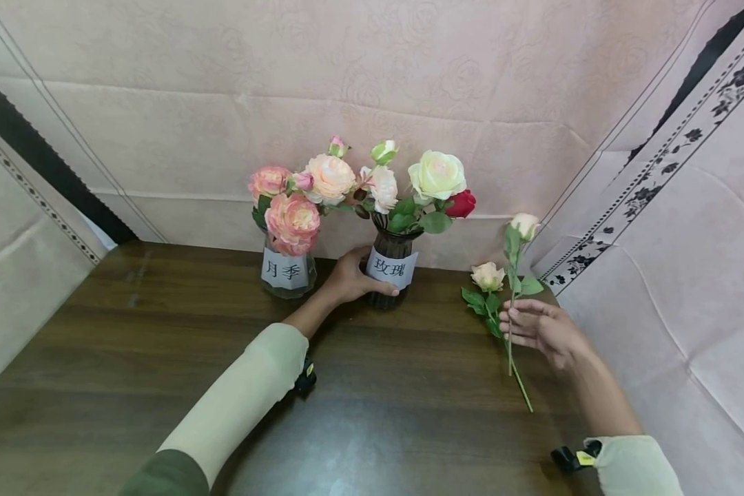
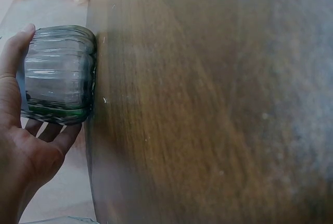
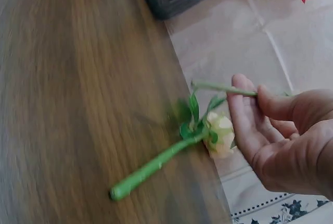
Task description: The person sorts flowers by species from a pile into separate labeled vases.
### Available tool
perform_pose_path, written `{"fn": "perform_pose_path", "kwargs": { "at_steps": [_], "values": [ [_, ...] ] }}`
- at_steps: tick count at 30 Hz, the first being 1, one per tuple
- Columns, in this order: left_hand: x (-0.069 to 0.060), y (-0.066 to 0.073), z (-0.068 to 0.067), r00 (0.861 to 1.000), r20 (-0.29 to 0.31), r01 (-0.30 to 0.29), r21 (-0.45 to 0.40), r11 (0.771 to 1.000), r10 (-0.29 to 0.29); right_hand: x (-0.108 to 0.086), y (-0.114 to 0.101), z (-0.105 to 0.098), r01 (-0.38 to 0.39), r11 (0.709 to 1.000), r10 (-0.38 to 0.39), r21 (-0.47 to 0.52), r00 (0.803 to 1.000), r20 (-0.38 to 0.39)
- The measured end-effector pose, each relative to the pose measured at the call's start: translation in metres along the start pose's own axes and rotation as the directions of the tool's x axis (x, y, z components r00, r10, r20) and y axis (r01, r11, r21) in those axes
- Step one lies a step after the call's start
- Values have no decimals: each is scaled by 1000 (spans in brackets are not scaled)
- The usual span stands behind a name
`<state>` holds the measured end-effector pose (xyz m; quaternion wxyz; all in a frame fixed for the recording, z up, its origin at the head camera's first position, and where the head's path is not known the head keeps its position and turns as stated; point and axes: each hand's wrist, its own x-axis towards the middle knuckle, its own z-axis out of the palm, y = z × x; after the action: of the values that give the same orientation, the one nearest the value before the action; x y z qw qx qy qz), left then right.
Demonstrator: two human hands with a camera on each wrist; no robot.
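Observation:
My left hand (image 1: 352, 277) grips the dark ribbed glass vase (image 1: 389, 241), thumb across the front near its white label (image 1: 392, 269). The vase stands upright and holds white, pale green and red roses (image 1: 437, 176). In the left wrist view the fingers curl round the vase's glass (image 2: 60, 73). At the right, my right hand (image 1: 542, 331) pinches the stem of a cream rose (image 1: 524, 226) between thumb and fingers, bloom upward. The stem's cut end (image 3: 203, 85) shows in the right wrist view. A second peach rose (image 1: 488, 277) lies on the table just beside that hand.
A second, clear glass vase (image 1: 297, 282) with pink and peach blooms (image 1: 293, 224) and a white label stands left of the dark one. Both vases are near the back edge of the brown wooden table (image 1: 161, 344). Pale patterned cloth (image 1: 192, 138) hangs behind and at both sides.

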<state>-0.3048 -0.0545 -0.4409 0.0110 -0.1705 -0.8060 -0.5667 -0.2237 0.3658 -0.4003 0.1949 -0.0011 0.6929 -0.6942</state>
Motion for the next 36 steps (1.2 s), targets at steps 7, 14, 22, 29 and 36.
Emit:
{"fn": "perform_pose_path", "kwargs": {
  "at_steps": [7,14,22,29,36],
  "values": [
    [1,-1,-1,1000,-3,8,-2,1000,-8,11,-5,19,80,970,-77,228,997,-23],
    [1,-2,-1,1000,-1,0,-4,1000,0,17,-7,45,101,935,-69,341,992,-104],
    [1,0,-1,1000,0,-4,-12,1000,4,21,-12,74,144,854,-50,501,979,-196],
    [0,-1,-2,1000,1,3,-17,1000,-3,30,-15,99,164,765,-11,623,970,-242],
    [1,-1,0,1000,6,-18,-31,999,18,42,-20,116,258,646,-63,718,956,-286]
  ]
}}
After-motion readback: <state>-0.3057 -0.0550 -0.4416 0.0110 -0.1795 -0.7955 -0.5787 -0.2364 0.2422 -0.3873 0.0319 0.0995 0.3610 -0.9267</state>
